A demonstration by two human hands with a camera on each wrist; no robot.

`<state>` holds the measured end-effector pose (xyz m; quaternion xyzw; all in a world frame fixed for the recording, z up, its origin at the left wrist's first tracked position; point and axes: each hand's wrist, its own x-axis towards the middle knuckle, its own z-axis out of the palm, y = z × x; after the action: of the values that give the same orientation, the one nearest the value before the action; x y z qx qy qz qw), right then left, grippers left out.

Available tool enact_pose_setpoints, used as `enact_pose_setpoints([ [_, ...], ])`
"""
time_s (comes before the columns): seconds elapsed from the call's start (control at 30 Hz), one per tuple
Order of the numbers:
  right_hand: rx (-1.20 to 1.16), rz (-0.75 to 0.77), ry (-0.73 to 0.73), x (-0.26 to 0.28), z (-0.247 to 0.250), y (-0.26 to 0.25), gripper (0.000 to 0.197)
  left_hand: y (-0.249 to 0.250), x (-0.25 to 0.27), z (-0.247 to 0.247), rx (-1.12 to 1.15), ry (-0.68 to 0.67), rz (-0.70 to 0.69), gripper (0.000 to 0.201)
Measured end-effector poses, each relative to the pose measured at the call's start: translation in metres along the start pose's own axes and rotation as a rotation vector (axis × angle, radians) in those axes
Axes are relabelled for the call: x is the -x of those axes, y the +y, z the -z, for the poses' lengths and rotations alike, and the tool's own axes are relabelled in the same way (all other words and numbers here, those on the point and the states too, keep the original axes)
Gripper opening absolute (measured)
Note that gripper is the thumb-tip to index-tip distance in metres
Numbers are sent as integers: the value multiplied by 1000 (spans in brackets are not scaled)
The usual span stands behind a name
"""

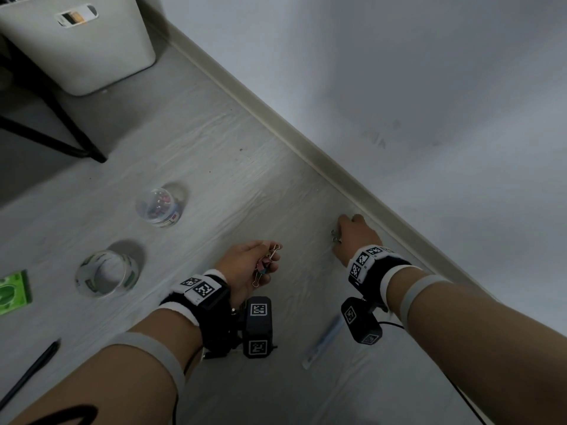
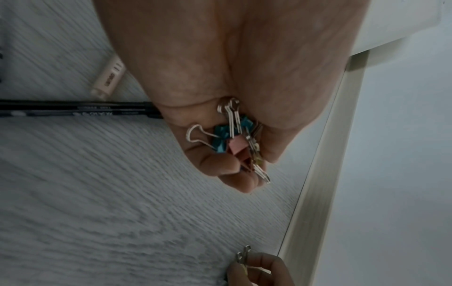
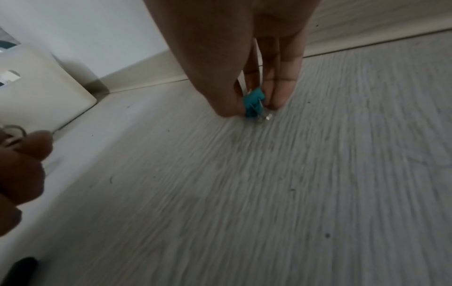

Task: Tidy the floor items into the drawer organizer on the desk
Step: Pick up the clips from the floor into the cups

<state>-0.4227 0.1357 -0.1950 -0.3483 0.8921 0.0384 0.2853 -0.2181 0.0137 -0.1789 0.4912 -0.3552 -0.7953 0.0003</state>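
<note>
On floor, right hand (image 3: 244, 63) pinching one teal binder clip (image 3: 254, 103)

2 hands show: the left hand (image 1: 250, 265) and the right hand (image 1: 352, 237); the left holds a bunch of binder clips (image 2: 234, 139), at least 3; the right pinches 1 teal binder clip (image 3: 254, 103). On the floor lie 1 tape roll (image 1: 106, 273), 1 clear clip jar (image 1: 161, 204), 1 black pen (image 1: 30, 372), 1 pale pen (image 1: 322, 342); 1 green packet (image 1: 13, 292) sits far left.

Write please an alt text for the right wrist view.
The right hand pinches a teal binder clip at the pale wood-grain floor. The left hand at the left edge holds wire-handled clips.
</note>
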Motion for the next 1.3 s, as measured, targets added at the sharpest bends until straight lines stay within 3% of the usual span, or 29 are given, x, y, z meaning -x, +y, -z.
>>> enact_pose_setpoints([
  [0.13,38,5,-76,2,-2,-8,38,-6,4,4,29,-19,40,26],
  [0.23,116,41,-132,6,-5,-20,26,-6,6,8,79,-34,93,27],
  [0.53,175,111,-239,10,-10,-57,16,-16,16,27,129,45,167,44],
  [0.67,-45,134,-305,10,-1,-65,22,-14,23,36,165,82,177,43],
  [0.8,-611,270,-328,29,16,-100,9,-12,27,43,269,98,177,43],
  [0.87,-623,414,-279,37,21,-125,10,-11,31,46,343,78,169,47],
  [1.0,-312,696,-115,54,18,-166,11,-5,44,55,522,14,105,44],
  [1.2,-511,852,-186,62,15,-205,13,5,63,95,656,74,-2,36],
  [1.3,-562,768,-48,46,20,-225,23,1,67,125,762,102,-44,37],
])
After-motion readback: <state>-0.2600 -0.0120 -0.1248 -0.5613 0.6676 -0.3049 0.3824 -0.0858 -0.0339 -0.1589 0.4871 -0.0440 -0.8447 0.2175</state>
